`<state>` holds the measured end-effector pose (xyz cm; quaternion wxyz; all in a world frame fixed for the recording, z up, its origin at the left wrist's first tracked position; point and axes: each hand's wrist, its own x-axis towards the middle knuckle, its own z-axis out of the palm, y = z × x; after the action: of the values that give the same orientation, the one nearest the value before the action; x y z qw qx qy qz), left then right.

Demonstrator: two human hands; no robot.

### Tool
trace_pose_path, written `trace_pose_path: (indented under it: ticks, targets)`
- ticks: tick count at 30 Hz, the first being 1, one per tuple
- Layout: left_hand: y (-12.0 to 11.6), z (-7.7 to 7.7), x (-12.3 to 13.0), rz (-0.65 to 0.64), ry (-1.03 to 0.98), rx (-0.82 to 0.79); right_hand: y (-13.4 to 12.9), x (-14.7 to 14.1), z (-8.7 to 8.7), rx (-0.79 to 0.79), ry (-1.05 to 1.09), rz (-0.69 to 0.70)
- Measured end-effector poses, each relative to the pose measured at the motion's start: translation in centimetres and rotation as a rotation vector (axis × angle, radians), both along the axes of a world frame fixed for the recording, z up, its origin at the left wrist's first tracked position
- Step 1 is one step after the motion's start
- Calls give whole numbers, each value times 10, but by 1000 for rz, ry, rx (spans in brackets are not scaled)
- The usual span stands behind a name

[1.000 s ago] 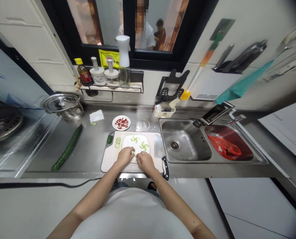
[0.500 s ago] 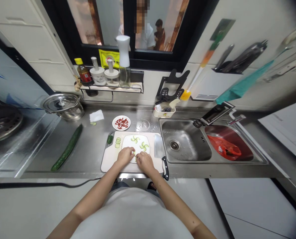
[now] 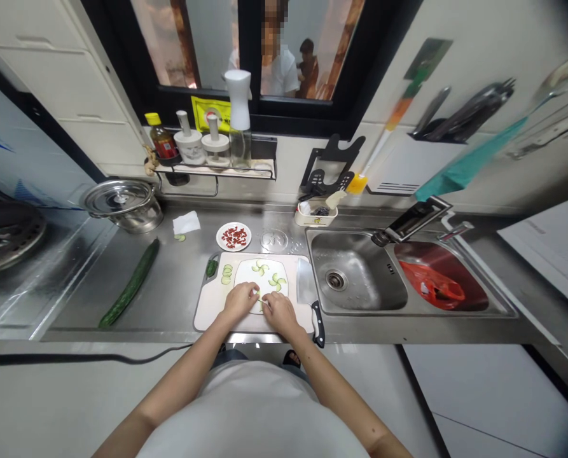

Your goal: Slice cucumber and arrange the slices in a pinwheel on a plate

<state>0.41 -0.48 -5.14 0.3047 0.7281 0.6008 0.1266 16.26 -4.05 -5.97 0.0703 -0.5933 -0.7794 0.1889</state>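
Observation:
A white square plate (image 3: 246, 272) rests on a pale cutting board (image 3: 210, 308) at the counter's front. Thin cucumber slices form pinwheel shapes on its far and right parts. Over the near part of the plate, my left hand (image 3: 240, 301) has its fingers curled in a pinch at a small cucumber slice. My right hand (image 3: 280, 310) faces it, fingertips bent together at the slices; the fingers partly hide these. More cucumber slices (image 3: 226, 274) and a cucumber piece (image 3: 212, 268) lie at the board's left. A knife (image 3: 306, 282) lies along its right side.
A whole cucumber (image 3: 130, 285) lies left of the board. Behind it are a small dish (image 3: 220, 244) of red bits, a white tissue (image 3: 186, 222) and a lidded steel pot (image 3: 140, 213). The double sink (image 3: 360, 280) holds a red plastic bag (image 3: 431, 285). Bottles stand on the wall rack (image 3: 259, 168).
Both hands stay over the near part of the plate, with only slight finger movement. The whole view has shifted slightly; nothing else has visibly moved.

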Motion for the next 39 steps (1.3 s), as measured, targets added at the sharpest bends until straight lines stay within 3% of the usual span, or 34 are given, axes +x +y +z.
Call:
trace_pose_path:
  ticks: [9, 19, 23, 30, 39]
  targets:
    - [-5, 3, -12, 51, -112, 66, -4, 3, 0, 172, 178, -25]
    - [-9, 7, -27, 128, -174, 77, -11, 2, 6, 201, 277, -43]
    - [-8, -2, -41, 219, -148, 71, -13, 2, 7, 197, 282, -67]
    - [6, -27, -76, 516, 54, 7, -14, 8, 5, 208, 301, -90]
    - [23, -38, -68, 537, 149, 8, -11, 8, 9, 211, 296, -82]
